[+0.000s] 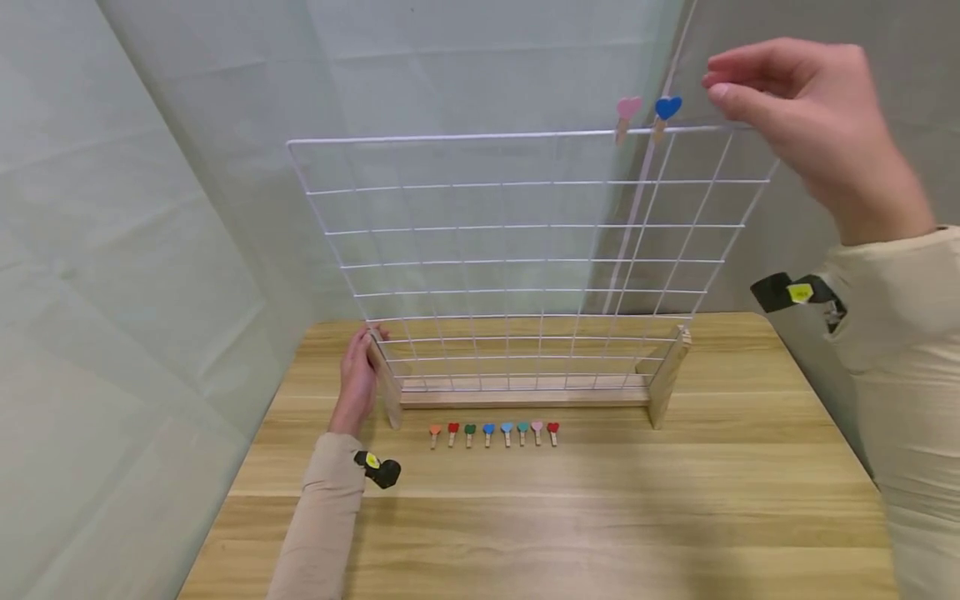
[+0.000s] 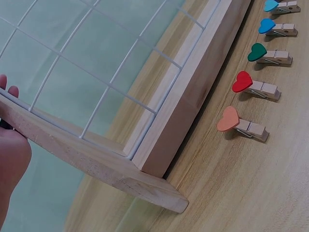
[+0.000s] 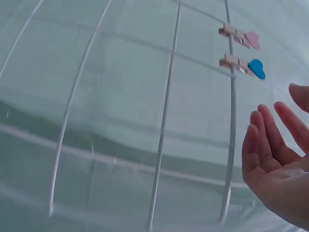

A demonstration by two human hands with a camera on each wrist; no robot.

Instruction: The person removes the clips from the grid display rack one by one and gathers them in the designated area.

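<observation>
A white wire grid panel [image 1: 525,262] stands upright in a wooden base [image 1: 525,398] on a wooden table [image 1: 570,517]. Two heart clips sit on its top wire, one pink [image 1: 628,108] and one blue [image 1: 667,108]. My right hand [image 1: 716,86] hovers just right of the blue clip [image 3: 256,68] with relaxed fingers and holds nothing. My left hand [image 1: 358,375] grips the base's left foot [image 2: 96,166], fingertips over its far side. Several coloured heart clips [image 1: 487,433] lie in a row in front of the base, the orange one [image 2: 229,120] nearest my left hand.
Pale fabric walls [image 1: 150,208] close in behind and on the left. The table's right edge [image 1: 825,400] runs close to my right sleeve. Bare tabletop stretches from the clip row towards me.
</observation>
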